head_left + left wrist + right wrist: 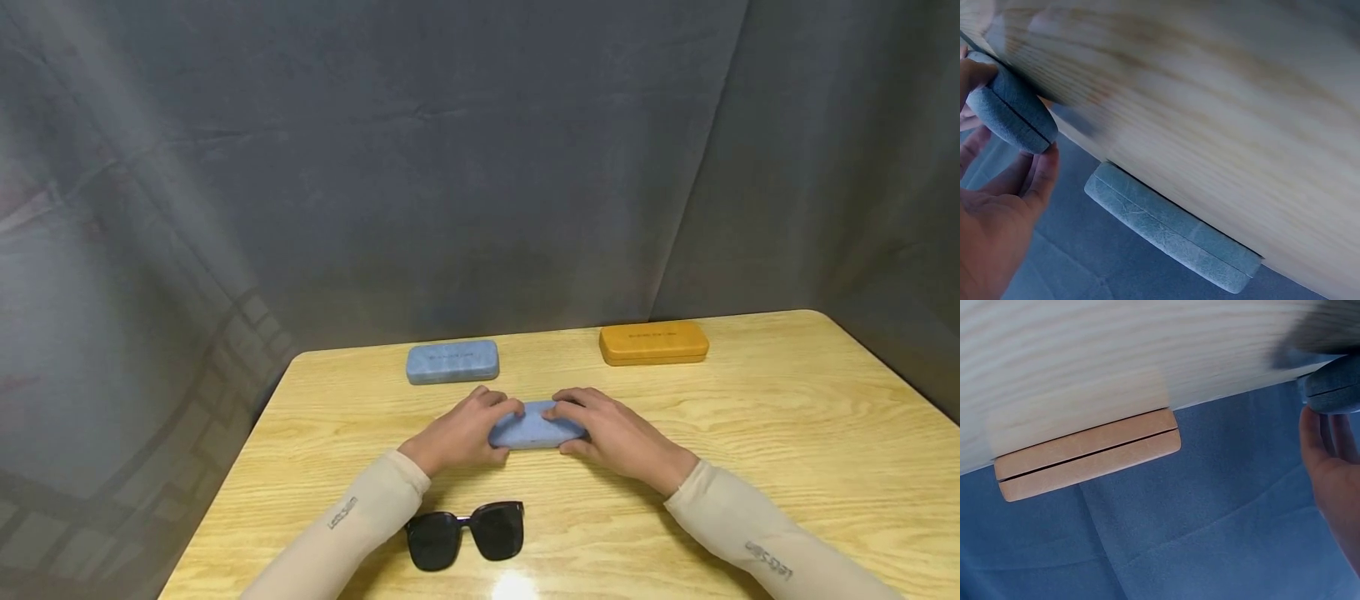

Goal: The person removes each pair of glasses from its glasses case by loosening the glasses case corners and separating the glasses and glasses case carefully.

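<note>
A closed blue glasses case (534,427) with a fabric-like surface is at the middle of the table, between both hands. My left hand (471,427) grips its left end, fingers on the far side and top, thumb at the near side. On the right end, my right hand (611,435) holds it in much the same way. In the left wrist view the seam of this case (1013,109) runs along its side, and the left fingertips touch its end. Nearer to me, black sunglasses (467,535) lie on the table beside the left sleeve.
A second, lighter blue glasses case (453,363) lies near the table's back edge, left of the middle. An orange glasses case (654,343) lies at the back right. Behind the wooden table (787,433) hangs a grey curtain (480,183).
</note>
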Action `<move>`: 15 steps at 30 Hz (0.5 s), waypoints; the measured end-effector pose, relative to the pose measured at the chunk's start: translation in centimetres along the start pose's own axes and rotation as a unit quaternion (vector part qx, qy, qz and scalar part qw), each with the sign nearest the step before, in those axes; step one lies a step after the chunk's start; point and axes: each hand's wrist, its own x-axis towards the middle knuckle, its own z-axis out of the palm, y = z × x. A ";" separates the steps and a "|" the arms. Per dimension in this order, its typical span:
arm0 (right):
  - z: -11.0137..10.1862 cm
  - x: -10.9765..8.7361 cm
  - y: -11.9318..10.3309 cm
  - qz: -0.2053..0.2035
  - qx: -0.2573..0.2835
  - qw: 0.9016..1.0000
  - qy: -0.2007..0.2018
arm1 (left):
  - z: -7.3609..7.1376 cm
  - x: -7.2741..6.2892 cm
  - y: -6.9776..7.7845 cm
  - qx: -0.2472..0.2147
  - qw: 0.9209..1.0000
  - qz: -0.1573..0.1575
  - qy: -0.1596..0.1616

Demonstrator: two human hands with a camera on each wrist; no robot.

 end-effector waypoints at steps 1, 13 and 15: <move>-0.1 0.0 0.0 -0.003 -0.003 1.000 0.002 | 0.0 0.0 0.0 0.002 1.000 0.002 0.001; -0.3 0.5 0.1 -0.035 -0.020 0.999 -0.002 | -0.2 -0.2 0.1 0.002 1.000 0.000 -0.005; -0.3 0.6 0.1 -0.040 -0.023 0.999 0.000 | -0.3 -0.2 0.1 -0.001 1.000 -0.001 -0.007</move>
